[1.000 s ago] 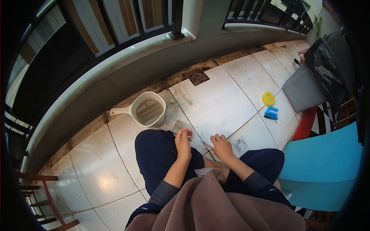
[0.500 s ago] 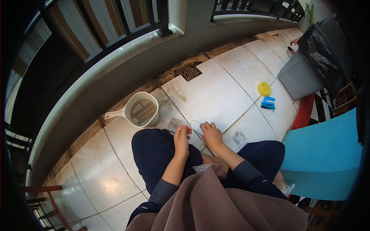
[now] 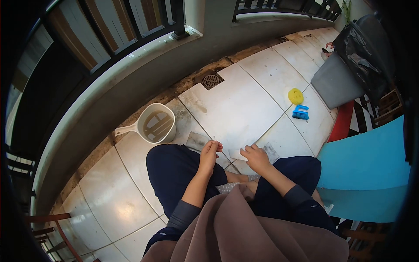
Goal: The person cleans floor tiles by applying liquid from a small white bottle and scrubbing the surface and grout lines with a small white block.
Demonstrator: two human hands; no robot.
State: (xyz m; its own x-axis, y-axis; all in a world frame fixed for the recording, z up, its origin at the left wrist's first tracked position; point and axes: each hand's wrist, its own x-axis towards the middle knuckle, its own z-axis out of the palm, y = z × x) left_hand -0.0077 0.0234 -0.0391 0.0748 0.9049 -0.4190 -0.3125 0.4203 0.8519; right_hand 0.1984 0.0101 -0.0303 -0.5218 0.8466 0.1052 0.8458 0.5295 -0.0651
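Note:
My right hand is closed on a small white flat piece, perhaps paper or card, which sticks out to the left of the fingers. My left hand hovers just left of it with curled fingers; whatever they hold, if anything, is hidden. Both hands are low over the tiled floor, in front of my crossed legs. Close to the left hand, a grey rectangular patch or flat piece shows on the tiles. A smudged grey patch lies beyond the right hand.
A white dipper of murky water stands at the left. A yellow sponge and blue brush lie to the right. Also there are a floor drain, grey bin, blue surface and, beside the bin, another person's hand.
My right hand has moved right and slightly down with the white piece, widening the gap between my hands. The left hand has shifted slightly right. The view has moved a little.

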